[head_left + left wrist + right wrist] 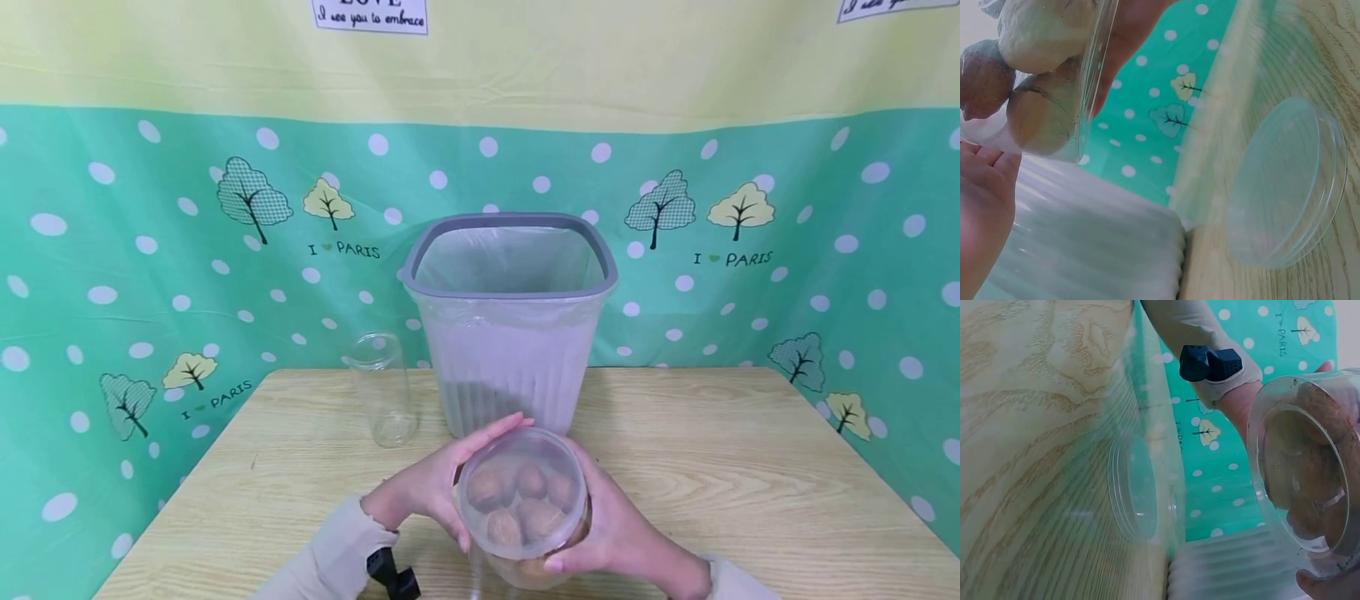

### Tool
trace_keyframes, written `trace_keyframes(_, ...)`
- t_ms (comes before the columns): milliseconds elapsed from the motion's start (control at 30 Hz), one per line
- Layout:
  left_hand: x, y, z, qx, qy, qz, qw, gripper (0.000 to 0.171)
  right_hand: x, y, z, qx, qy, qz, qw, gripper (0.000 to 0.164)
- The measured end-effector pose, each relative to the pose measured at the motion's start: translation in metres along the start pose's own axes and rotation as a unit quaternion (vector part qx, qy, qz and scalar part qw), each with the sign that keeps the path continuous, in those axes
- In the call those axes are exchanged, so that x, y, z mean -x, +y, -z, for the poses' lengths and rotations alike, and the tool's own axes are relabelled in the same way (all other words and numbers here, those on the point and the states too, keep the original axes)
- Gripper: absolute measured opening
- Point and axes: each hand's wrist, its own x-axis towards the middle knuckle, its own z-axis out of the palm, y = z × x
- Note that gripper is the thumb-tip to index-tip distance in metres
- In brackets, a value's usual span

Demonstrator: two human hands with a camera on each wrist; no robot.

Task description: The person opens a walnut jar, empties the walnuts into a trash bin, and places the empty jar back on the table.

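Both hands hold a clear round container [522, 500] in front of the bin, its round top facing up. Several brown, roundish, potato-like things [1054, 37] fill it, seen through its wall. My left hand [435, 483] grips the container's left side, fingers reaching along the far side and thumb at the near side. On the other side my right hand [611, 529] grips it, thumb at the near front. The container's ringed base [1300, 478] shows in the right wrist view, raised off the table. A clear, shallow, lid-like disc [1285, 184] lies on the table below.
Behind the hands stands a light grey bin [513, 358] with a darker rim and a clear liner. A tall clear jar [384, 400] stands left of it. The wooden table [712, 467] meets a green dotted cloth [750, 317] at the back and sides.
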Motion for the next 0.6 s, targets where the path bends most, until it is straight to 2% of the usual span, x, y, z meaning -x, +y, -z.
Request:
trace_keyframes(300,0.0001,-0.0036,-0.0014,-0.025,0.005,-0.007,0.9996,0.122,0.0018,0.0014,0.0017,-0.01,-0.004,-0.004,1.0,0.107)
trace_keyframes(467,0.0004,-0.0042,-0.0031,-0.052,0.023,-0.003,0.9984,0.12,0.0007,0.0011,0.0024,-0.015,0.001,-0.005,1.0,0.107)
trace_keyframes(600,-0.0003,-0.0047,-0.0053,-0.07,0.042,-0.005,0.9966,0.12,0.0,0.0017,0.0033,0.002,0.012,-0.006,1.0,0.106)
